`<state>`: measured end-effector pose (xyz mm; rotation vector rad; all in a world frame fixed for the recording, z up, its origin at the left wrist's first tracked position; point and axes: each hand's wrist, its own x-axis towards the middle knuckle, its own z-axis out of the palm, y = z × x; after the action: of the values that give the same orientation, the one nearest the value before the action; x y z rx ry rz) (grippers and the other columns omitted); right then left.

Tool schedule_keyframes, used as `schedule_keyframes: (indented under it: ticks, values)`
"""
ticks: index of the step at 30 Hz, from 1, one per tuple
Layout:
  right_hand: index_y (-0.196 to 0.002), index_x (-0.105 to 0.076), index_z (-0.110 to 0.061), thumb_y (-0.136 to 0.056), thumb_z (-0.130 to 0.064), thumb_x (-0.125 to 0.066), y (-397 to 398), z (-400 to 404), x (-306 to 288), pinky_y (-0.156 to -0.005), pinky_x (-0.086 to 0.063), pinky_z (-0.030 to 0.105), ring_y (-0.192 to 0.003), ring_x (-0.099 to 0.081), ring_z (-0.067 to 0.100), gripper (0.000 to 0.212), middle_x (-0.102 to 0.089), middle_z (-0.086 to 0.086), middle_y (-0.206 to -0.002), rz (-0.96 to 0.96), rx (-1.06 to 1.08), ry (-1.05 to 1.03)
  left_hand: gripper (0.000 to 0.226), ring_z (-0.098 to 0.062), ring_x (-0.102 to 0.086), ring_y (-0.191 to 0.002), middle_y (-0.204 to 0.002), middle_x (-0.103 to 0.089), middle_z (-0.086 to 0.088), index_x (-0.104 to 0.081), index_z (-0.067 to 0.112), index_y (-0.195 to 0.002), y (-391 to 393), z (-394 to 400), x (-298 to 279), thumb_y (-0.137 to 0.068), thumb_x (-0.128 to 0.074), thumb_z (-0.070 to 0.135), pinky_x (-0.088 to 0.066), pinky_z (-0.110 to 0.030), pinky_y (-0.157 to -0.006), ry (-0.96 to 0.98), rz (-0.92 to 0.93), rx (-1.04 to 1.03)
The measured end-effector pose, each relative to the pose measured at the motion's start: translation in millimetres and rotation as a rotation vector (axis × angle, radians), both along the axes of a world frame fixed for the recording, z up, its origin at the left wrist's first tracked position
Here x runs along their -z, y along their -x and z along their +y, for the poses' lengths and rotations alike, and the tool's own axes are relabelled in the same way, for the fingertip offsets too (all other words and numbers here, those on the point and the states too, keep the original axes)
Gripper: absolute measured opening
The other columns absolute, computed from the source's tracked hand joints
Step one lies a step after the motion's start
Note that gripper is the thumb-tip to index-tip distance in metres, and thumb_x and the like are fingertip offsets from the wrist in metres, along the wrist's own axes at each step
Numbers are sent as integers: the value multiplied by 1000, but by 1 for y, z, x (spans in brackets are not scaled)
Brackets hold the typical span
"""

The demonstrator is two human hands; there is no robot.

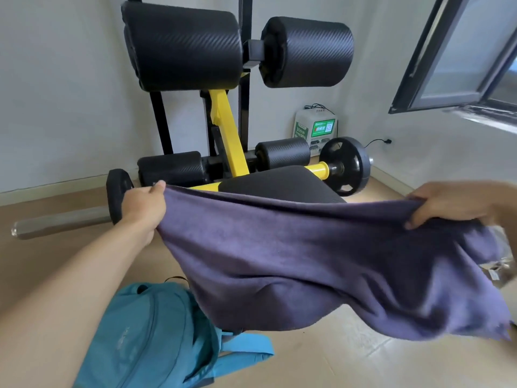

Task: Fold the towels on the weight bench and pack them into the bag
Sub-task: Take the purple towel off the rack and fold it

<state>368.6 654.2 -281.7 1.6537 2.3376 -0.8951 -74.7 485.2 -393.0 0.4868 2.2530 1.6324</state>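
I'm holding the purple towel [321, 261] stretched above the weight bench [279, 183], left hand [142, 203] and right hand [453, 203] each pinching 1 top corner, readying a fold; bag [145, 340] waiting below.

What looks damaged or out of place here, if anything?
The purple towel, held spread between the left hand and right hand, has a ragged, frayed-looking lower right corner. Its far edge sags unevenly. The teal backpack lies slumped on the floor below.

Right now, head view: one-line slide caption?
Both hands, left hand and right hand, hold a purple towel spread above the weight bench, teal backpack on the floor.
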Motion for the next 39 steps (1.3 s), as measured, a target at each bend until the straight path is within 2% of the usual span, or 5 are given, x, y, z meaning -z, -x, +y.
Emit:
schedule_keyframes:
  ticks: [5, 13, 20, 25, 39]
  values:
    - [-72, -66, -25, -86, -27, -74, 28, 6, 23, -75, -49, 37, -81, -62, 27, 16, -67, 0, -78, 94, 13, -504, 36, -29, -60, -86, -95, -66, -12, -65, 9, -88, -32, 20, 2, -104, -52, 39, -50, -34, -76, 23, 52, 164]
    - [-82, -68, -29, -81, -69, -60, 24, 39, 76, -76, -53, 40, -80, -62, 29, 41, -67, -1, -81, -128, 222, -482, 19, -27, -74, -93, -107, -73, -14, -62, 22, -92, -64, 54, -18, -104, -51, 34, -63, -38, -78, -314, -81, 185]
    - [-155, -32, -30, -96, -57, -54, 45, 27, 94, -106, -40, 44, -135, -45, 35, 69, -49, 10, -149, 55, 98, -631, 123, -28, -18, -155, -171, -13, -4, 6, 28, -162, -91, 54, -1, -79, -82, 52, -20, -45, -126, 157, 383, 529]
    - [-159, -21, -38, -98, -65, -41, 102, -14, 104, -126, -13, 38, -154, -16, 18, 70, -22, -10, -166, 189, -298, -531, 97, -25, 13, -157, -172, 6, -6, -8, 26, -163, -125, 54, -3, -90, -63, 60, 8, -46, -127, 172, 925, 529]
    - [-158, -2, -47, -92, -79, -21, 118, -9, 109, -125, 3, 48, -156, 10, 16, 76, 6, -15, -168, -51, -270, -457, 97, -21, 18, -156, -171, 15, 3, 7, 35, -162, -149, 54, 8, -83, -10, 90, 12, -52, -125, 711, 922, 913]
